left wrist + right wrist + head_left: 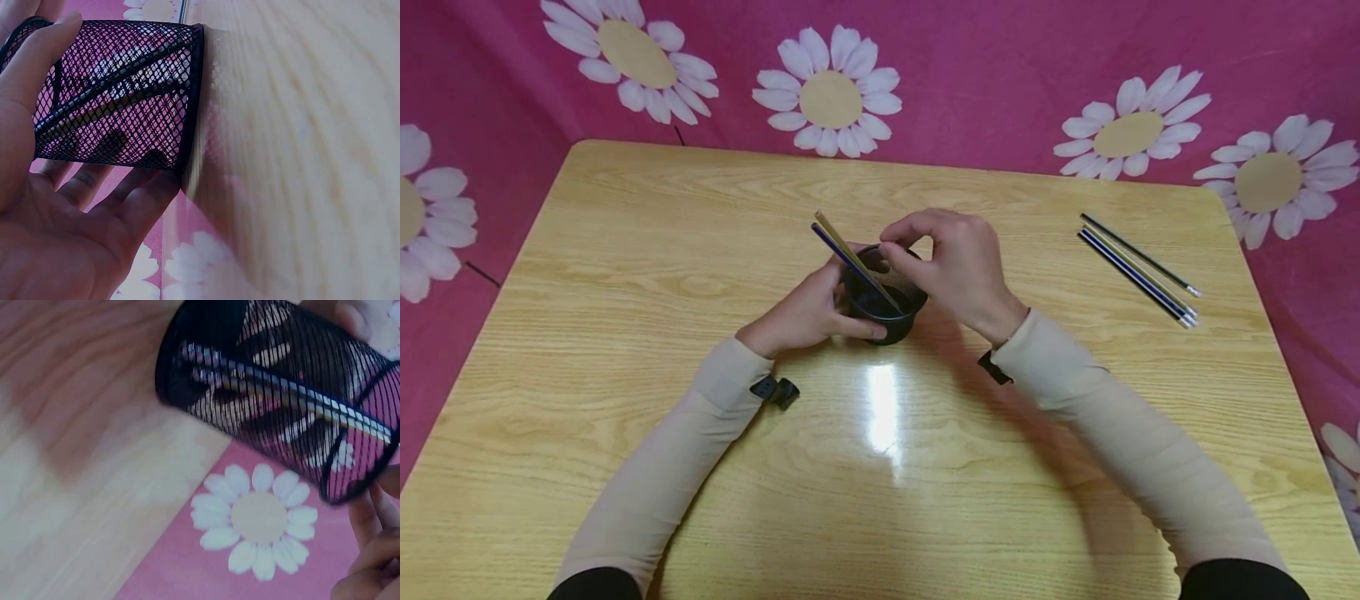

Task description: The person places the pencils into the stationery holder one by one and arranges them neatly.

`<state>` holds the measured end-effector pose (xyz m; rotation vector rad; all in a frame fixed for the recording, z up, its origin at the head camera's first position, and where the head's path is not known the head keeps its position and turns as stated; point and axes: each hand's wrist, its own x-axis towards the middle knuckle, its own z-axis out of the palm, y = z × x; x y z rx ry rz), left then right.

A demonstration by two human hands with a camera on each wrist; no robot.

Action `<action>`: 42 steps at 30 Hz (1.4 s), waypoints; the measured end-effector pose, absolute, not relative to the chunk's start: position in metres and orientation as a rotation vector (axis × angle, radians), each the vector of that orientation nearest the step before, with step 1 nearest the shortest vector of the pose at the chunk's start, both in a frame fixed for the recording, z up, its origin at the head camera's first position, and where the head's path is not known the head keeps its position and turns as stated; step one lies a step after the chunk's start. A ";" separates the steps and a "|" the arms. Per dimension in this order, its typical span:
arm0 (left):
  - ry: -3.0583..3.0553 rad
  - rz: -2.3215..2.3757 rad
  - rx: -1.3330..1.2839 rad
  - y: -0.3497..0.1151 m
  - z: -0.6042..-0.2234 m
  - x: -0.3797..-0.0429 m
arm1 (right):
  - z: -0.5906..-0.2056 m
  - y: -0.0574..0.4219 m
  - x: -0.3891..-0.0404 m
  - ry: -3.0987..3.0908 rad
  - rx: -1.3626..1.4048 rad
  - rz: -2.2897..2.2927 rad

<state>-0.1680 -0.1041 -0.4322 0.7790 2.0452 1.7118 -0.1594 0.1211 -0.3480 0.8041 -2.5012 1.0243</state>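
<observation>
Two pencils point(850, 262) are leaning in the black mesh cup point(898, 332) on the desk point(662, 250). Left of the cup, the left hand point(808, 312) is holding it in its grip, maybe so it won't tip. Right of the cup, the right hand point(962, 271) is making a narrow grip near its top; I cannot tell if it is pinching anything. Farther right of the cup, more pencils point(1135, 272) are lying close together.

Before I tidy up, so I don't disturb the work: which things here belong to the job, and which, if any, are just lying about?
Job: cup, left hand holding it, right hand by its rim, pencils inside, probably loose pencils.

Just surroundings, it seems: table, flowered cloth.
</observation>
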 end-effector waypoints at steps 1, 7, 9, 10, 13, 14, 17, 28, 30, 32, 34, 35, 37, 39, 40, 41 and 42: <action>2.051 1.706 0.771 -0.104 -0.432 -0.168 | -0.347 0.125 -0.160 -2.490 0.796 1.021; 2.038 1.721 0.733 -0.101 -0.419 -0.161 | -0.343 0.152 -0.161 -2.468 0.727 0.985; 2.029 1.736 0.722 -0.100 -0.419 -0.160 | -0.343 0.162 -0.161 -2.475 0.695 0.965; 2.022 1.744 0.718 -0.100 -0.419 -0.160 | -0.343 0.167 -0.161 -2.478 0.680 0.953; 1.988 1.767 0.707 -0.098 -0.418 -0.158 | -0.344 0.184 -0.159 -2.483 0.646 0.917; 1.980 1.771 0.708 -0.098 -0.418 -0.158 | -0.344 0.190 -0.159 -2.481 0.638 0.903; 1.977 1.770 0.703 -0.099 -0.417 -0.158 | -0.346 0.207 -0.157 -2.483 0.603 0.873; 1.996 1.766 0.699 -0.099 -0.417 -0.157 | -0.353 0.261 -0.151 -2.535 0.377 0.820; 1.996 1.767 0.700 -0.099 -0.417 -0.157 | -0.355 0.269 -0.150 -2.560 0.322 0.810; 1.990 1.773 0.700 -0.099 -0.417 -0.158 | -0.357 0.277 -0.149 -2.582 0.282 0.797; 1.984 1.780 0.698 -0.098 -0.418 -0.159 | -0.359 0.284 -0.149 -2.597 0.259 0.773; 1.982 1.783 0.696 -0.098 -0.418 -0.159 | -0.359 0.287 -0.149 -2.600 0.251 0.765; 1.971 1.791 0.696 -0.098 -0.418 -0.159 | -0.360 0.294 -0.149 -2.602 0.237 0.756; 1.964 1.791 0.690 -0.098 -0.418 -0.159 | -0.361 0.301 -0.149 -2.610 0.221 0.743; 1.963 1.789 0.687 -0.098 -0.418 -0.159 | -0.362 0.304 -0.149 -2.614 0.212 0.739; 1.960 1.787 0.684 -0.098 -0.418 -0.158 | -0.363 0.307 -0.150 -2.617 0.206 0.732; 1.960 1.784 0.683 -0.098 -0.417 -0.158 | -0.364 0.311 -0.150 -2.621 0.201 0.723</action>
